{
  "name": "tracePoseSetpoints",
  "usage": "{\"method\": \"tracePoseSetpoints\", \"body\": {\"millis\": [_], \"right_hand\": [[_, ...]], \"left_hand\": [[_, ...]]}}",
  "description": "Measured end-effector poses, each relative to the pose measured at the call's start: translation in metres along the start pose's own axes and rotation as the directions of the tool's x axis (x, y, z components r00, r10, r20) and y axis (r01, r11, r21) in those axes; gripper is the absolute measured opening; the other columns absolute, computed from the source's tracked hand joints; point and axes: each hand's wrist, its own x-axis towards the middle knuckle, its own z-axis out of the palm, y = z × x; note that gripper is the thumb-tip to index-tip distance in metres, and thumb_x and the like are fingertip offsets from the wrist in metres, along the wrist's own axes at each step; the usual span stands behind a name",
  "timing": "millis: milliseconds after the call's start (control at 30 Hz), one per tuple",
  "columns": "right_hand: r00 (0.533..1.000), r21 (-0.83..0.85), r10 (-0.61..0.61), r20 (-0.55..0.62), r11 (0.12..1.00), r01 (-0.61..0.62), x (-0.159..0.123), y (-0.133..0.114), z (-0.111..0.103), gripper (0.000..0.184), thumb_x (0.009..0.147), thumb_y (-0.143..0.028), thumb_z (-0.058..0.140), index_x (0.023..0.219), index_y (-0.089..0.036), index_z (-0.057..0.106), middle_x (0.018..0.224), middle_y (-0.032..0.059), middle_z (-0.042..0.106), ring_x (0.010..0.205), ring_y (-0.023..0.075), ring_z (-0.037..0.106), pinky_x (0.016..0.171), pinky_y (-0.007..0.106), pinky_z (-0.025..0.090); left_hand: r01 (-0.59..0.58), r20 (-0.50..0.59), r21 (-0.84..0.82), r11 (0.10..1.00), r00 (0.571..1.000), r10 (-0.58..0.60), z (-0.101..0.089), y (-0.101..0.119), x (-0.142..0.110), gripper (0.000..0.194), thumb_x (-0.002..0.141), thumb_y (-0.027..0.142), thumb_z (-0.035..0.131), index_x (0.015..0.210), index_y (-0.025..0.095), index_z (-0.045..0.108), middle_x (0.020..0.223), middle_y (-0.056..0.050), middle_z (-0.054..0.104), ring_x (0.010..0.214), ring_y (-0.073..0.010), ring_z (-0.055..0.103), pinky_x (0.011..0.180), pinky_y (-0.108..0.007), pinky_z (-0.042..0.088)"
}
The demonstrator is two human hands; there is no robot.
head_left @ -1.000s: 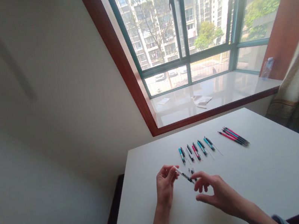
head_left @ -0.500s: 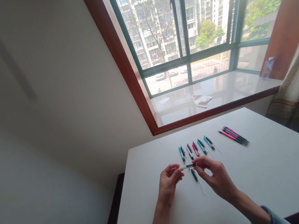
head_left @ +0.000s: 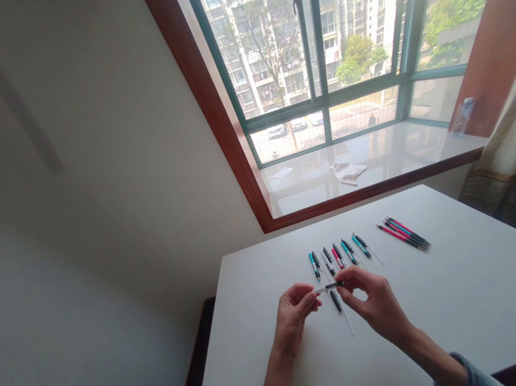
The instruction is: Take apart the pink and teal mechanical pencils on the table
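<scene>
Between my two hands lies a white and black pen barrel (head_left: 326,288), held level above the table. My left hand (head_left: 296,307) pinches its white end. At the black end, the thumb and fingertips of my right hand (head_left: 370,296) are closed on it. Under the barrel, a black pen part (head_left: 336,301) rests on the tabletop, and a thin white refill (head_left: 348,322) lies beside it. Just beyond my hands is a row of pens in parts, among them a blue barrel (head_left: 314,265) and a red barrel (head_left: 337,258), with black pieces and refills alongside.
Several red, blue and black pens (head_left: 404,235) lie bunched at the right rear of the white table (head_left: 474,289). Behind it, the windowsill (head_left: 388,149) holds a crumpled cloth (head_left: 349,172) and a clear bottle (head_left: 463,117). A curtain (head_left: 510,114) hangs on the right.
The barrel and the fingers of both hands have shifted slightly to the right. Both hands keep their pinch on it, and the parts on the table lie as before.
</scene>
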Motion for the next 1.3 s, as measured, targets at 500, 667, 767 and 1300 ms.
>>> {"method": "tracePoseSetpoints", "body": {"millis": [500,667,767,1300], "right_hand": [[0.994,-0.074,-0.02,-0.108,0.997,0.012,-0.005,0.005,-0.004,0.015,0.092,-0.036,0.064,0.097,-0.021,0.065,0.074,0.0021,0.066,0.068,0.0186,0.064,0.07,0.031,0.057],[0.999,-0.133,-0.036,-0.031,0.991,0.032,-0.013,0.006,-0.005,0.011,0.092,-0.033,0.063,0.093,-0.022,0.063,0.073,0.0006,0.065,0.067,0.0174,0.063,0.069,0.029,0.055],[0.997,-0.178,-0.065,0.043,0.981,0.071,-0.02,0.008,0.001,0.009,0.093,-0.031,0.061,0.091,-0.022,0.063,0.075,0.0013,0.067,0.068,0.017,0.063,0.069,0.028,0.054],[0.942,-0.474,-0.002,0.336,0.864,0.171,-0.048,0.028,0.03,0.017,0.081,-0.015,0.077,0.082,-0.022,0.062,0.083,0.0007,0.069,0.076,0.0194,0.064,0.069,0.029,0.049]], "left_hand": [[0.018,-0.073,-0.022,1.0,0.997,-0.02,-0.002,0.0,0.001,0.033,0.065,0.034,0.094,0.083,0.014,0.075,0.082,-0.007,0.077,0.067,-0.0134,0.067,0.069,-0.024,0.051],[-0.036,-0.161,-0.064,0.997,0.987,0.026,-0.004,-0.002,0.004,0.033,0.065,0.033,0.094,0.085,0.015,0.075,0.083,-0.005,0.076,0.067,-0.0111,0.067,0.071,-0.023,0.054],[-0.074,-0.218,-0.035,0.997,0.974,0.064,-0.006,-0.002,0.005,0.036,0.064,0.036,0.093,0.087,0.014,0.075,0.082,-0.004,0.075,0.064,-0.011,0.066,0.068,-0.023,0.054],[-0.147,-0.24,-0.011,0.989,0.961,0.14,-0.01,-0.005,0.008,0.033,0.068,0.035,0.091,0.088,0.015,0.073,0.079,-0.001,0.071,0.064,-0.0086,0.061,0.066,-0.02,0.052]]}}
